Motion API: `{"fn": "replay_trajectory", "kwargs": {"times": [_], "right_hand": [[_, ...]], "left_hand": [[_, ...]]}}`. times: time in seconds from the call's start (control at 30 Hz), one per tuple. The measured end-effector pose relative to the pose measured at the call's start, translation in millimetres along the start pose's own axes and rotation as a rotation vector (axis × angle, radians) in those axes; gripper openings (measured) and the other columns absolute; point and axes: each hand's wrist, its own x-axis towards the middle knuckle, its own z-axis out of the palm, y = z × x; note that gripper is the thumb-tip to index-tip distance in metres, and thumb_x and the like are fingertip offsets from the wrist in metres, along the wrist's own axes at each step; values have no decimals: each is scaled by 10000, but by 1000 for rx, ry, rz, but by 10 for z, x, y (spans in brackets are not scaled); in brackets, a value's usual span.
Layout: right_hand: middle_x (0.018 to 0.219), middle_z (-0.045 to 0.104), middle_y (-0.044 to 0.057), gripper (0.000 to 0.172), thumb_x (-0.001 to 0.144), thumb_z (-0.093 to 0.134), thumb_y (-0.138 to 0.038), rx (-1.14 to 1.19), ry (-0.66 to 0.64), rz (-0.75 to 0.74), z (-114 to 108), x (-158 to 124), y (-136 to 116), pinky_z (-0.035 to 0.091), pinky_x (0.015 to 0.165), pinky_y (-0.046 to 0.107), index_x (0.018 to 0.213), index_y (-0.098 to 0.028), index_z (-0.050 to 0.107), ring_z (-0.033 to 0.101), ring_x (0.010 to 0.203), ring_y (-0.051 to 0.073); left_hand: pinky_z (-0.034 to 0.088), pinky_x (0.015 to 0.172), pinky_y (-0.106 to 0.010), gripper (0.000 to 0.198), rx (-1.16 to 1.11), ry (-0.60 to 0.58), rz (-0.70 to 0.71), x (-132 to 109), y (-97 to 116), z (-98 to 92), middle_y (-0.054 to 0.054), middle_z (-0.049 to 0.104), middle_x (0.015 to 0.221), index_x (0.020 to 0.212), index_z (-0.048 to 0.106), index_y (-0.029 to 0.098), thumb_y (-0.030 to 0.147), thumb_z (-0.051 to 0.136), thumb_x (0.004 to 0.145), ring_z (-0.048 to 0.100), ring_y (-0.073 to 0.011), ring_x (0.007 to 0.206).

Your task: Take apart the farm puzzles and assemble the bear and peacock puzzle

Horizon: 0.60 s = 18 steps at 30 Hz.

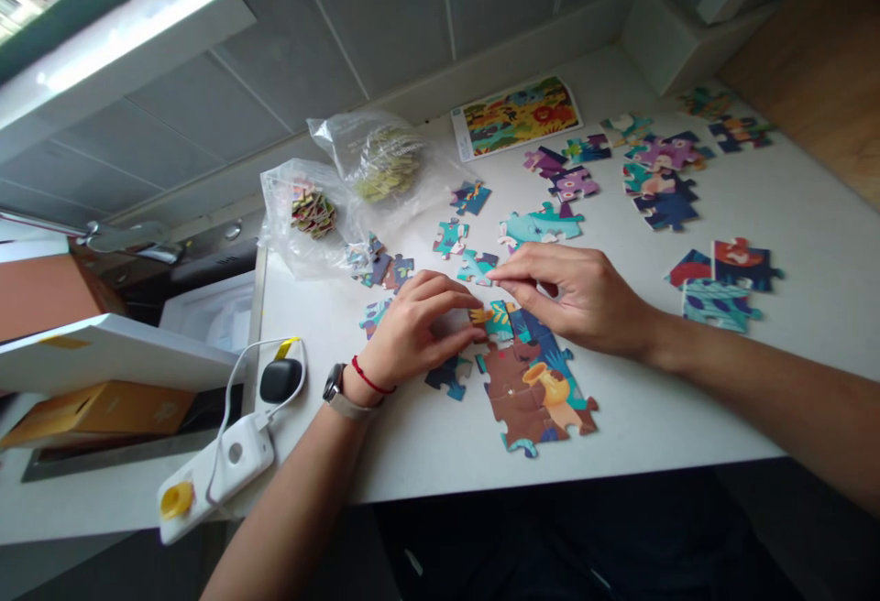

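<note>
Teal piece (474,266) at right fingers (523,266), joined puzzle (510,390) nearby

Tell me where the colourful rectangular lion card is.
In the head view, the colourful rectangular lion card lies far across the white table, right of two clear plastic bags.

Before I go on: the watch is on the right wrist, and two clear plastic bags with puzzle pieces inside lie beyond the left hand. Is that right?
Not quite: the watch is on the wrist of the left hand, as the head view shows. The two clear plastic bags with puzzle pieces inside do lie beyond that hand.
</note>
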Motion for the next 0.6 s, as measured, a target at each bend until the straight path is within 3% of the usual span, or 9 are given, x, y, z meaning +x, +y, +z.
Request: {"fn": "replay_trajectory", "kwargs": {"times": [0.2, 0.43, 0.6], "right_hand": [[941, 801, 42, 242, 997, 587, -186, 5, -23, -4, 30, -12, 49, 577, 782, 309, 1098, -212, 806, 722, 821, 174], [958, 815, 52, 224, 997, 608, -192, 2, -56, -3, 44, -32, 74, 568, 786, 302, 1103, -187, 804, 729, 816, 170], [1038, 778, 83, 228, 978, 634, -180, -63, -119, -26, 51, -34, 102, 566, 916, 367, 1151, -187, 781, 707, 1000, 225]], "left_hand": [[515, 1004, -433, 331, 3, -46, 40, -11, -17, -3, -77, 754, 1154, 1211, 711, 247, 395, 793, 926, 653, -251, 1092], [537, 901, -389, 369, 16, 8, 4, -6, -21, 10, -83, 702, 1039, 1154, 725, 210, 429, 829, 877, 650, -234, 998], [566, 889, -375, 337, -9, 83, 34, 2, -27, 31, -79, 717, 1041, 1144, 716, 202, 382, 832, 883, 679, -213, 979]]}}
